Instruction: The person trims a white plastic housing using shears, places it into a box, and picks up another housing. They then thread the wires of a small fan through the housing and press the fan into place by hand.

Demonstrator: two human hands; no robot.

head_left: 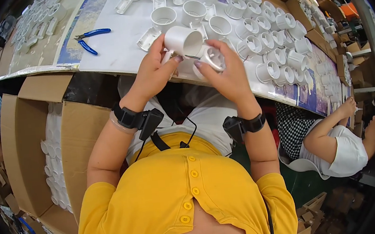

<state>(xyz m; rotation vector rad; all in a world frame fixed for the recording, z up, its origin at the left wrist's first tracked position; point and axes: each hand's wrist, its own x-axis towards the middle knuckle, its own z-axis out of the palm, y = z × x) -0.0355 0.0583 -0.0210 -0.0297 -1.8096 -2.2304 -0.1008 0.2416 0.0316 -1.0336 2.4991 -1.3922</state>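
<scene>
At frame centre the left hand (155, 72) grips a white cup (183, 41), the right hand (223, 69) pinches a round insert (211, 58); probably best squared to the mouth before pressing.

Blue-handled pliers (89, 39) lie on the white worktop (119, 51), off to the left of the rows of white plastic cups (275, 39) that run along it toward the right. An open cardboard box (26, 147) sits below the worktop's edge at left, with more white cups (54, 158) stacked inside. At lower right a co-worker in a white shirt (344, 148) sits beside the worktop, and cardboard scraps (313, 206) litter the green floor nearby.
</scene>
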